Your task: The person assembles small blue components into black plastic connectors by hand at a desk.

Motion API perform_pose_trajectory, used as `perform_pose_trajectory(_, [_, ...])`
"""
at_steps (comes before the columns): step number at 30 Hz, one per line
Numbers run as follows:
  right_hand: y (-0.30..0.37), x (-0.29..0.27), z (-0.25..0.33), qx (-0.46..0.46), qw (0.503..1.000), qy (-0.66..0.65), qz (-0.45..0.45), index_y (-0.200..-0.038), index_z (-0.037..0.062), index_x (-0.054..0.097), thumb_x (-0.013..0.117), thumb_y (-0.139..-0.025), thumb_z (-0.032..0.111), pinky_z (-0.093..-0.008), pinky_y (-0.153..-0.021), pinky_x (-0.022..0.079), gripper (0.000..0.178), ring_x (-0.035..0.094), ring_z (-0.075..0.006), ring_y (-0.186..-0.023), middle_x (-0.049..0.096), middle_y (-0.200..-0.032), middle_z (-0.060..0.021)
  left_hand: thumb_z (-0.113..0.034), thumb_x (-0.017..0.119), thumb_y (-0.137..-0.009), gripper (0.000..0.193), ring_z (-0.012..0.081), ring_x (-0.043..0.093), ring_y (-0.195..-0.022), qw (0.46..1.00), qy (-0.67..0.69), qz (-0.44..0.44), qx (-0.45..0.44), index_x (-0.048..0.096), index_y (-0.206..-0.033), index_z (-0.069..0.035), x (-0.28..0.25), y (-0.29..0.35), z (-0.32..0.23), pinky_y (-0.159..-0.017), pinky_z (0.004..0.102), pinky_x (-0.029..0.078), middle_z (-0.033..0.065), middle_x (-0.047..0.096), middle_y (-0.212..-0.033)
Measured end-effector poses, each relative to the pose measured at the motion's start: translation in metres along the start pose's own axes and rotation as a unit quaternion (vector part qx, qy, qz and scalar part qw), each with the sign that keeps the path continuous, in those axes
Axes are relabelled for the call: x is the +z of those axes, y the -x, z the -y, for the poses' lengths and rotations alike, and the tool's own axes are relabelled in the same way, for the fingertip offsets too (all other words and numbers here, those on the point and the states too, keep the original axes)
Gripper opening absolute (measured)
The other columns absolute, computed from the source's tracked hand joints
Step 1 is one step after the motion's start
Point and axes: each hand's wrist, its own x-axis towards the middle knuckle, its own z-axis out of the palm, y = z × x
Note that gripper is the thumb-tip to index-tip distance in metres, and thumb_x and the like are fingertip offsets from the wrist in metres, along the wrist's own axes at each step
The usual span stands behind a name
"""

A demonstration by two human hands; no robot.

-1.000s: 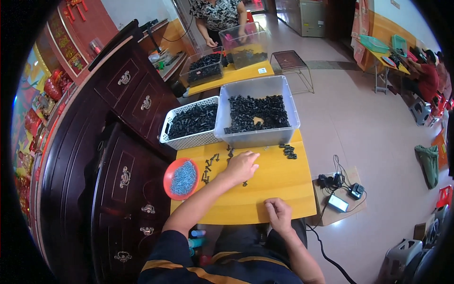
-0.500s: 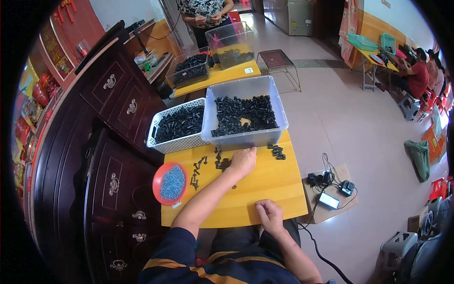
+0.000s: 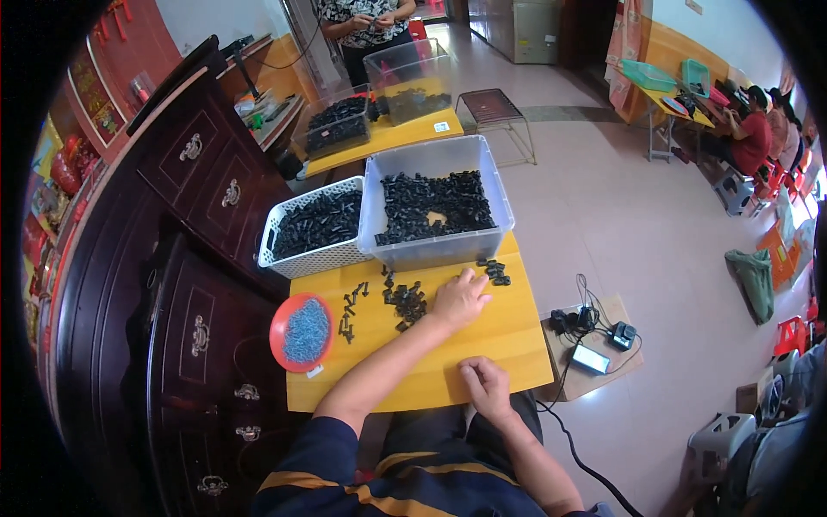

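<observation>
My left hand (image 3: pixel 461 300) lies palm down on the yellow table (image 3: pixel 413 375), fingers stretched forward and slightly apart. It sits between a heap of small black plastic pieces (image 3: pixel 405 302) on its left and a smaller cluster of black pieces (image 3: pixel 494 272) just beyond its fingertips. What is under the palm is hidden. At the near right edge of the tabletop rests my right hand (image 3: pixel 488 388), its fingers curled in; anything inside is out of sight. Left of the heap, a loose line of longer black pieces (image 3: pixel 348 314) runs beside a red bowl (image 3: pixel 278 334) of thin silvery screws (image 3: pixel 307 331).
A clear plastic bin (image 3: pixel 439 251) and a white perforated basket (image 3: pixel 323 264), both full of black pieces, stand along the far edge. Dark drawers (image 3: pixel 185 284) border the left. On the right, a box (image 3: pixel 620 370) carries cables and devices. Another person (image 3: pixel 366 26) stands beyond.
My left hand has shifted right, from beside the heap toward the smaller cluster, uncovering more of the heap. The right hand stays in place. The whole view has shifted slightly.
</observation>
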Motion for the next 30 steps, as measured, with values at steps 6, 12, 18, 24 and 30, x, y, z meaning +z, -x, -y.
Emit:
perform_pose_trajectory(6, [0.002,0.003,0.006,0.011,1.000,-0.021,-0.001,-0.097,0.0012,0.069,0.067,-0.095,0.008,-0.0315,-0.073,0.054,0.007,0.068,-0.0216,-0.076,0.070,-0.085,-0.0122,-0.015,0.065,-0.089,0.012,0.0365,0.066,-0.091,0.998,0.036,0.020,0.043,0.062,-0.097,-0.006,0.030,0.022,0.013,-0.076,0.0497,0.056,0.0135,0.060,-0.101])
perform_pose_trajectory(12, [0.003,0.004,-0.001,0.011,1.000,-0.016,-0.003,-0.098,0.0012,0.070,0.065,-0.097,0.009,-0.0301,-0.074,0.053,0.009,0.067,-0.0173,-0.077,0.070,-0.086,-0.0099,-0.005,0.060,-0.084,0.008,0.0362,0.063,-0.095,0.996,0.049,-0.018,0.067,0.060,-0.092,-0.004,0.019,0.050,0.016,-0.082,0.0475,0.053,0.0151,0.059,-0.096])
perform_pose_trajectory(18, [0.006,0.009,-0.004,0.002,1.000,-0.004,-0.008,-0.098,0.0013,0.070,0.065,-0.097,0.009,-0.0300,-0.073,0.053,0.009,0.066,-0.0170,-0.076,0.069,-0.085,-0.0095,-0.006,0.067,-0.084,0.017,0.0356,0.062,-0.100,0.994,0.076,-0.037,0.064,0.064,-0.101,-0.004,-0.005,0.078,0.016,-0.086,0.0452,0.052,0.0150,0.061,-0.102])
perform_pose_trajectory(24, [0.007,0.014,-0.004,0.001,1.000,-0.009,-0.029,-0.097,0.0014,0.069,0.065,-0.096,0.008,-0.0295,-0.071,0.053,0.008,0.065,-0.0160,-0.074,0.068,-0.082,-0.0086,-0.011,0.074,-0.083,0.029,0.0326,0.063,-0.103,0.992,0.055,-0.107,0.031,0.068,-0.111,-0.006,-0.035,0.094,0.019,-0.088,0.0430,0.052,0.0121,0.063,-0.105])
perform_pose_trajectory(30, [0.009,0.019,-0.006,-0.005,0.999,-0.014,-0.045,-0.098,0.0008,0.069,0.065,-0.097,0.009,-0.0280,-0.073,0.053,0.009,0.065,-0.0138,-0.077,0.069,-0.085,-0.0071,-0.009,0.069,-0.085,0.018,0.0327,0.063,-0.098,0.988,0.044,-0.141,-0.049,0.070,-0.103,-0.006,-0.053,0.091,0.063,-0.087,0.0445,0.052,0.0122,0.066,-0.101])
